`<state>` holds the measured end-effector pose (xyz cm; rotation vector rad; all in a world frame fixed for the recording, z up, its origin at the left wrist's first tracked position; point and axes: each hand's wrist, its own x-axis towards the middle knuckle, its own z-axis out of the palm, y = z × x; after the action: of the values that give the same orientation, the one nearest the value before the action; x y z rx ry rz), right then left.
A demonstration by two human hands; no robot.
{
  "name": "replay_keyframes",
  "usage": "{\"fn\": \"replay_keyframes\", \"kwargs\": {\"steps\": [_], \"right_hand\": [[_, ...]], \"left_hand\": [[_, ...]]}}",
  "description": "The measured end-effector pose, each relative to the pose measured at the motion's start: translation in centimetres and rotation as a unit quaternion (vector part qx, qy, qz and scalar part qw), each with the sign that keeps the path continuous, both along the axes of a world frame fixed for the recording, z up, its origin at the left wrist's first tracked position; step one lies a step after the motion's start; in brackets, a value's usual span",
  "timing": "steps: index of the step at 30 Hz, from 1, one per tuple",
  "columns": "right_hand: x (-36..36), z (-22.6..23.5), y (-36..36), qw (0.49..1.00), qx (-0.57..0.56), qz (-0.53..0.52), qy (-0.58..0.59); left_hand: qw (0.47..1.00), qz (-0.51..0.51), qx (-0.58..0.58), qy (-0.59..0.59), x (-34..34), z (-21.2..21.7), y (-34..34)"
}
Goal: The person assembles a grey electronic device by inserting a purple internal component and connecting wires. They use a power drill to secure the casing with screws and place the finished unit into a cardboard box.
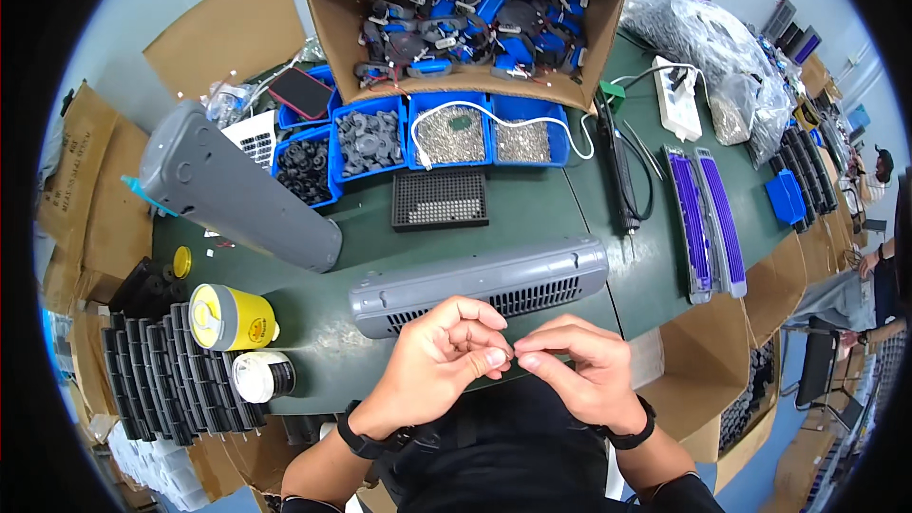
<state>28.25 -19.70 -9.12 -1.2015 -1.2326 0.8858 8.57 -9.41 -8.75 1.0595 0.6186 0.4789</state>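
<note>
Our left hand (439, 358) and right hand (581, 370) pinch together, fingertips meeting on something too small to identify, at the green table's (560, 228) near edge. Just beyond lies the grey vented housing (480, 287). Any slip could drop the piece into our lap.

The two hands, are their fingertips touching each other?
Touching. The head view shows the left hand and right hand pinched together fingertip to fingertip, no gap, in front of the grey vented housing.

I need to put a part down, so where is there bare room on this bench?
Bare green mat lies between the black tray and the electric screwdriver, and between the long grey housing and yellow tub. The blue bins and purple strips are crowded.
</note>
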Motion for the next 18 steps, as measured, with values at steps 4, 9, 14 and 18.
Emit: {"fn": "replay_keyframes", "kwargs": {"steps": [4,9,14,18], "right_hand": [[0.3,-1.0,0.2,0.998,-0.021,0.025,-0.047],[-0.1,-2.3,0.0,0.996,-0.002,0.017,-0.087],[-0.6,-3.5,0.0,0.988,0.022,-0.032,-0.152],[1.0,-4.0,0.3,0.951,0.076,-0.136,-0.268]], "left_hand": [[0.999,0.001,0.025,0.028,0.2,-0.8,-1.0],[0.997,0.003,0.016,0.070,0.7,-1.6,-1.1],[0.997,0.040,-0.019,0.066,1.5,-3.6,-2.0],[0.991,0.052,-0.126,-0.009,1.7,-4.7,-1.9]]}}
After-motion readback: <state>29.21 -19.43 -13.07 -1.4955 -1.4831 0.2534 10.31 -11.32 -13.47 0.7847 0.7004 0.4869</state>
